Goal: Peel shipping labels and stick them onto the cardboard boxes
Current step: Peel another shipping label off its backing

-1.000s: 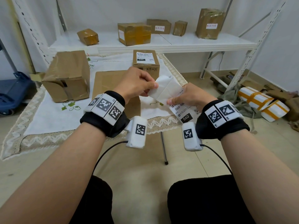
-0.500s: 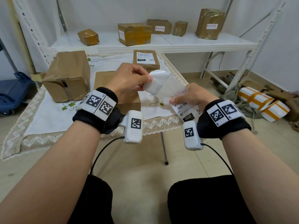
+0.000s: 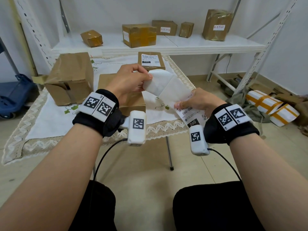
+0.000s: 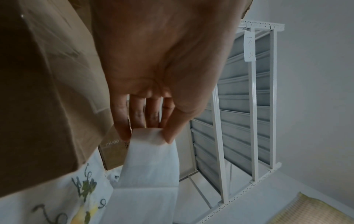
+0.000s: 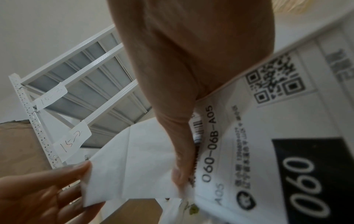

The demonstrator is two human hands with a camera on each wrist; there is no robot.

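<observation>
My left hand [image 3: 131, 80] has drawn the backing [image 3: 165, 85] up and away since a second ago, pinching its end; my right hand [image 3: 196, 101] pinches the label [image 3: 191, 115] above the counter [image 3: 50, 117] edge. The peel looks nearly done; the bare box [image 3: 123, 90] waits below.

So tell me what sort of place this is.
Probably a parcel packing or storage room: taped boxes on a metal shelf, a labelled box on the table, wrapped parcels on the floor.

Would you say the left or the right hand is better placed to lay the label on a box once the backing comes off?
Right, probably: the right hand pinches the printed label, while the left hand holds only the backing.
</observation>
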